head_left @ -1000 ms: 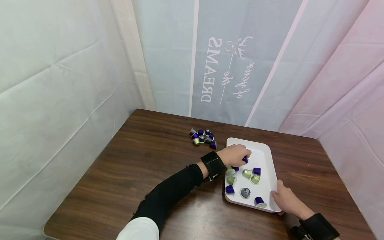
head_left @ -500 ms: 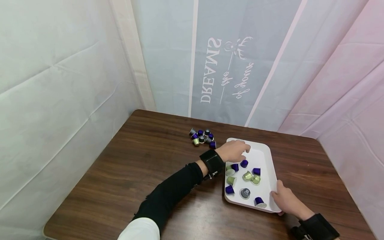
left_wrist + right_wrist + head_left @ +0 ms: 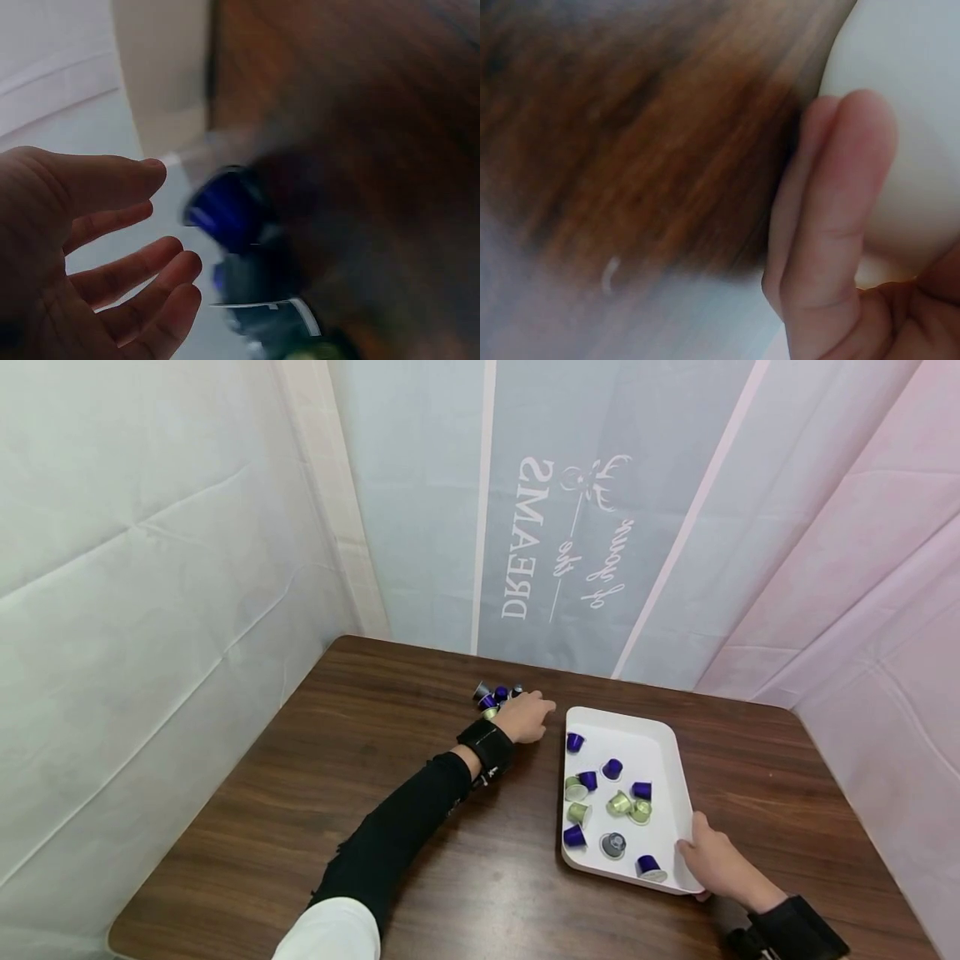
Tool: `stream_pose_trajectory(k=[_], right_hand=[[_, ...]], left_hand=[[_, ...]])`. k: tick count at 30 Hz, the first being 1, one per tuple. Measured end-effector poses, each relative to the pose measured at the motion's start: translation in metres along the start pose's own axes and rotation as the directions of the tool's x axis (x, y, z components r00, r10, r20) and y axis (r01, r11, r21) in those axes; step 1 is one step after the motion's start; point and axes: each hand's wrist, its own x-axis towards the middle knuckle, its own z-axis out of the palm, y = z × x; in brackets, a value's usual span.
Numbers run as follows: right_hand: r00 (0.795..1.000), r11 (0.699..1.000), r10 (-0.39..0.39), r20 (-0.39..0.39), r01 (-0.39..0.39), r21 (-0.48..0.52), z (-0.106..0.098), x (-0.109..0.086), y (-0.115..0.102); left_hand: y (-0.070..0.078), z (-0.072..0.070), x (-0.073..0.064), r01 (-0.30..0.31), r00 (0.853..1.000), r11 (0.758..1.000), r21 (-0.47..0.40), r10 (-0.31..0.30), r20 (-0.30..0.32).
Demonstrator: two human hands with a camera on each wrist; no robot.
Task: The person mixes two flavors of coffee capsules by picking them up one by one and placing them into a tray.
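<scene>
My left hand (image 3: 522,716) hovers by the pile of coffee capsules (image 3: 501,693) at the back of the table, covering part of it. Its fingers are loosely spread in the left wrist view, with nothing between them, close to a blue capsule (image 3: 229,214) and dark ones under it. With my right hand (image 3: 716,858) I grip the near right corner of the white tray (image 3: 666,752), thumb over the rim; fingers lie along its wall in the right wrist view. Inside the tray lie several blue and green capsules, such as a green one (image 3: 618,803), and a grey capsule (image 3: 612,844).
The brown wooden table (image 3: 360,760) has rounded corners and carries both the tray and the pile. Behind it hangs a pale curtain (image 3: 420,510) with white lettering, and further cloth (image 3: 150,652) encloses the left side.
My left hand let go of a blue capsule in the tray, then moved left to the pile. Another blue capsule at the tray's far left now shows. My right hand stays on the tray.
</scene>
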Motion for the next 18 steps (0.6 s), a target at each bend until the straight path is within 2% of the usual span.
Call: stream_pose_trajectory(k=[6,12,18], right_hand=[[1.0,1.0,0.003,0.001,-0.003,0.011,0.002,-0.001,0.0],[1.0,1.0,0.006,0.001,-0.006,0.011,0.003,-0.001,0.001],[1.0,1.0,0.001,-0.009,-0.001,0.007,0.001,-0.001,-0.001]], left_hand=[[-0.006,0.016,0.0,-0.011,0.999,0.999,0.039,0.01,0.04],[-0.004,0.019,-0.004,-0.022,0.998,0.999,0.05,0.019,0.058],[-0.004,0.022,-0.008,-0.034,0.998,0.998,0.055,0.031,0.048]])
